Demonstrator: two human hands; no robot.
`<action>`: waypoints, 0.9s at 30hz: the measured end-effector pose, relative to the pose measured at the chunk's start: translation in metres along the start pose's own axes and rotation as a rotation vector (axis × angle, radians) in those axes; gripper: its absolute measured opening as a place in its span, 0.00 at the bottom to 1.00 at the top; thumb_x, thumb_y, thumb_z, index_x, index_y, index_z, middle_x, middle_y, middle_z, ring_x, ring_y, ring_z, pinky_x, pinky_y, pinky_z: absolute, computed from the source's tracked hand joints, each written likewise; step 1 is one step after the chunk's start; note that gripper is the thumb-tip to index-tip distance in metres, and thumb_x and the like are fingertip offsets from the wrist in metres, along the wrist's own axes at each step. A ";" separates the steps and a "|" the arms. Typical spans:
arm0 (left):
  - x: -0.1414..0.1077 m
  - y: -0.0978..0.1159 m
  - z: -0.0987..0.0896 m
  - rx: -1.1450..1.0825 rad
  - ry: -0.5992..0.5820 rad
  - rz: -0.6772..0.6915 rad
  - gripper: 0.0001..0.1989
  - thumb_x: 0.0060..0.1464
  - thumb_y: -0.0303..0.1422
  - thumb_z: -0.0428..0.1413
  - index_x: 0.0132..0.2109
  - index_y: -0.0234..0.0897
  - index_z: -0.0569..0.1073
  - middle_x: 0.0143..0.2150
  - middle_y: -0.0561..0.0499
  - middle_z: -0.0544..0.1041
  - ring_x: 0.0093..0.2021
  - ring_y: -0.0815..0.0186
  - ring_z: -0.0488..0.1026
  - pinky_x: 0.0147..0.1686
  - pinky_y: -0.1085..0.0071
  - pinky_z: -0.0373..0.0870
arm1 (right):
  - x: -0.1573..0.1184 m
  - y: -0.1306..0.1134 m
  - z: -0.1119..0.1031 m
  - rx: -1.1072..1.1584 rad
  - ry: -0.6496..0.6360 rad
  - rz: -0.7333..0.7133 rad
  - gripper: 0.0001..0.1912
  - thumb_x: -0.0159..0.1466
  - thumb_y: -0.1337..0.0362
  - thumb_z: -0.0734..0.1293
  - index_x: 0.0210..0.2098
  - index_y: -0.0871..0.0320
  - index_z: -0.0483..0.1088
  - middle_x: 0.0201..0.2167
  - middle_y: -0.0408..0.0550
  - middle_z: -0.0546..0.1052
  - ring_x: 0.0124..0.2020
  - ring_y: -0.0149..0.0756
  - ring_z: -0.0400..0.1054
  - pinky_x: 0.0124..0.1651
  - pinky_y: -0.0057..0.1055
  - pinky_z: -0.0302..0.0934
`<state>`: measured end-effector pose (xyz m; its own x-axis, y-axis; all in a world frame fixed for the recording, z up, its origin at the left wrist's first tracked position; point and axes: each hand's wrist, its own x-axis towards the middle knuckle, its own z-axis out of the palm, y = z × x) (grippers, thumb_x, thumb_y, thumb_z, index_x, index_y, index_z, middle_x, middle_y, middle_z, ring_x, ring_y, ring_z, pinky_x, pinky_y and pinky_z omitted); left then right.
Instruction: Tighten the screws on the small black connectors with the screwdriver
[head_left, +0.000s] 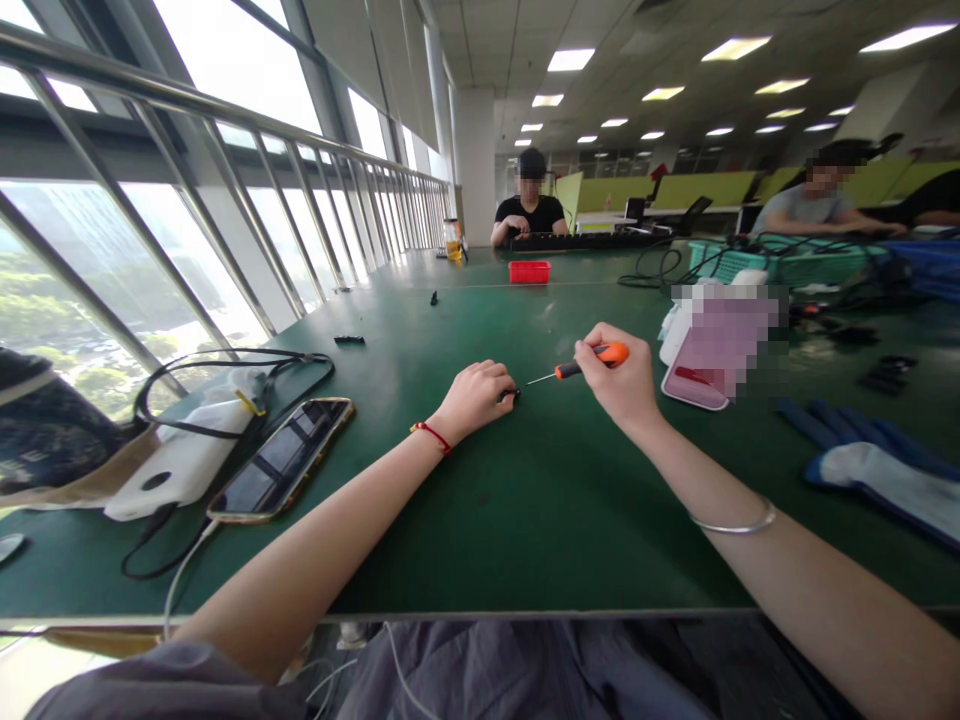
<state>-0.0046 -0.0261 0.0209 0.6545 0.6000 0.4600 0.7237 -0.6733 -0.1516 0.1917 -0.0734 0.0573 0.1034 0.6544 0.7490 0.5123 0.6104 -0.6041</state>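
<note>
My right hand (621,375) is closed round the handle of a screwdriver (568,370), orange and black with a thin metal shaft. Its shaft points left, and the tip is close to a small black part (511,393) at the fingertips of my left hand (477,398). The left fingers are curled over and pinch that part against the green table (480,510). Most of the part is hidden by the fingers, so its exact kind does not show.
On the left lie a phone (283,460), a white device (187,455) and cables. To the right are a pink-backed case (705,350), gloves (885,465) and a green basket (720,262). A red box (529,272) stands farther back; a person (529,210) sits at the far end.
</note>
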 end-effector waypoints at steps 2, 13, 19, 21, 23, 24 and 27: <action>0.000 0.001 -0.001 0.002 -0.002 0.000 0.09 0.51 0.29 0.50 0.35 0.36 0.75 0.33 0.48 0.73 0.36 0.63 0.68 0.36 0.69 0.65 | -0.003 -0.001 0.003 -0.004 -0.042 -0.003 0.12 0.55 0.64 0.61 0.17 0.56 0.57 0.16 0.39 0.61 0.21 0.28 0.56 0.27 0.27 0.52; 0.000 -0.001 0.000 -0.050 0.003 -0.005 0.09 0.51 0.29 0.50 0.35 0.36 0.75 0.32 0.48 0.73 0.35 0.64 0.68 0.36 0.69 0.65 | -0.005 0.001 0.007 -0.030 -0.109 0.009 0.11 0.55 0.62 0.60 0.18 0.55 0.58 0.16 0.40 0.63 0.21 0.29 0.57 0.27 0.27 0.53; 0.000 -0.003 0.001 -0.030 -0.001 0.002 0.09 0.52 0.29 0.50 0.35 0.36 0.75 0.33 0.48 0.74 0.35 0.64 0.69 0.36 0.69 0.65 | -0.005 0.002 0.008 -0.018 -0.092 0.010 0.11 0.55 0.63 0.61 0.17 0.56 0.57 0.16 0.39 0.62 0.21 0.29 0.56 0.27 0.27 0.52; 0.000 -0.003 0.001 -0.029 -0.001 0.005 0.09 0.51 0.29 0.50 0.35 0.36 0.76 0.33 0.48 0.74 0.35 0.64 0.69 0.36 0.69 0.65 | -0.005 0.004 0.008 -0.008 -0.096 0.003 0.11 0.55 0.63 0.61 0.18 0.56 0.57 0.16 0.40 0.62 0.21 0.29 0.56 0.27 0.27 0.52; 0.000 -0.003 0.001 -0.040 0.001 0.007 0.09 0.51 0.29 0.51 0.35 0.36 0.76 0.33 0.48 0.74 0.35 0.64 0.69 0.36 0.69 0.65 | -0.005 0.004 0.008 -0.005 -0.100 0.003 0.11 0.55 0.63 0.61 0.18 0.56 0.57 0.16 0.40 0.62 0.21 0.29 0.56 0.27 0.27 0.52; 0.000 -0.003 0.001 -0.048 0.001 0.007 0.09 0.51 0.29 0.51 0.35 0.36 0.76 0.33 0.48 0.74 0.35 0.64 0.69 0.36 0.69 0.65 | -0.005 0.004 0.008 -0.004 -0.104 0.005 0.11 0.55 0.63 0.61 0.18 0.56 0.57 0.16 0.39 0.62 0.21 0.29 0.56 0.27 0.27 0.53; 0.000 -0.004 0.001 -0.069 -0.001 0.004 0.09 0.51 0.29 0.51 0.35 0.36 0.76 0.33 0.48 0.74 0.35 0.64 0.69 0.37 0.69 0.66 | -0.005 0.003 0.008 -0.002 -0.116 0.020 0.08 0.55 0.63 0.61 0.20 0.56 0.59 0.18 0.40 0.63 0.22 0.29 0.58 0.28 0.27 0.54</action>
<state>-0.0072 -0.0226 0.0206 0.6573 0.5977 0.4590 0.7046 -0.7036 -0.0927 0.1858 -0.0711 0.0493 0.0140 0.7140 0.7000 0.5126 0.5959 -0.6181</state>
